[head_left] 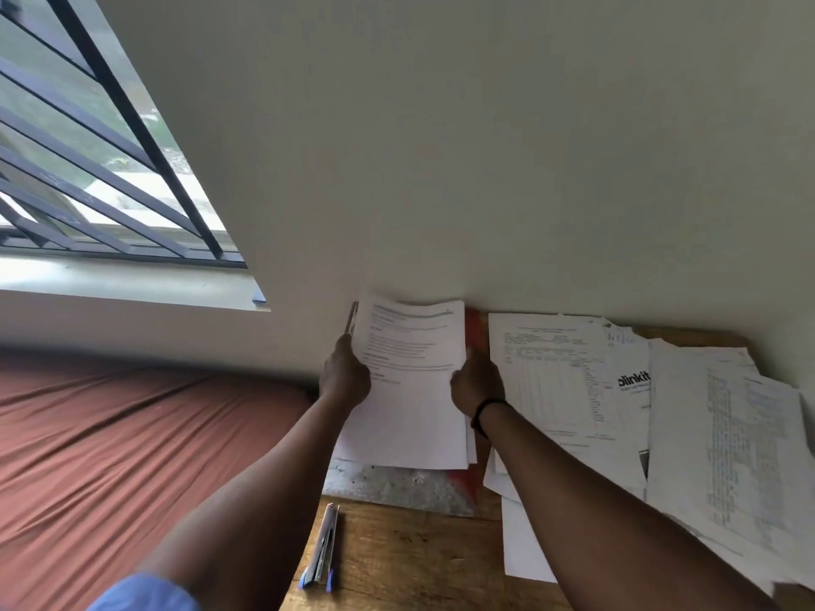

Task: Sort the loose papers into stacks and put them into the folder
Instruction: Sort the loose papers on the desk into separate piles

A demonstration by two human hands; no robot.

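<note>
A stack of white printed papers (410,381) lies over an open folder (410,489) with a grey inside and a red edge, at the table's far left by the wall. My left hand (346,377) grips the stack's left edge. My right hand (476,383), with a black band at the wrist, holds the stack's right edge. To the right, loose papers (569,377) are spread over the table, one printed "blinkit" (633,383), with more sheets of fine print (732,438) at the far right.
Two pens (323,549) lie on the wooden table (410,562) near its front left edge. A bed with a rust-brown sheet (132,456) sits left of the table. A barred window (88,169) is at upper left; a plain wall stands behind.
</note>
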